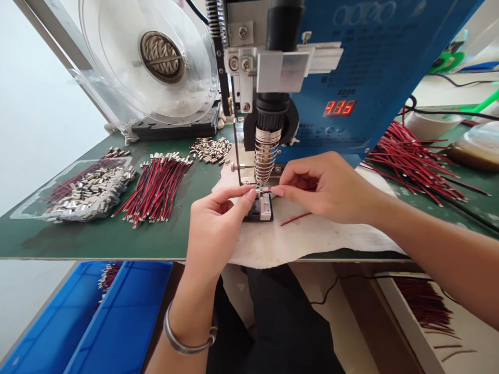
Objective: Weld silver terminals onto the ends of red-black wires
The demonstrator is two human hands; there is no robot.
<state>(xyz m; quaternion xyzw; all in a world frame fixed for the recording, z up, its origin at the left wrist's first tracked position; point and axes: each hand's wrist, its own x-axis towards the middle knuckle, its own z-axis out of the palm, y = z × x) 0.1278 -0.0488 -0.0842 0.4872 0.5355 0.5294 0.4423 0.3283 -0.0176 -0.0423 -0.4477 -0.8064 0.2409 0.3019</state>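
1. Left hand (214,223) pinched narrowly, apparently on a small metal connector (258,191); right hand (323,187) pinched a thin red wire (266,192), its end between both grips;
2. The step seemed to be joining wire to connector; the next move likely called for steady alignment;
3. Just below the grip, a blocky fixture (265,209); just above, a shiny coiled spring (268,150);
4. Beneath, rumpled cloth (268,246); farther left, slender bundled wires (156,184) on the green bench (93,236).
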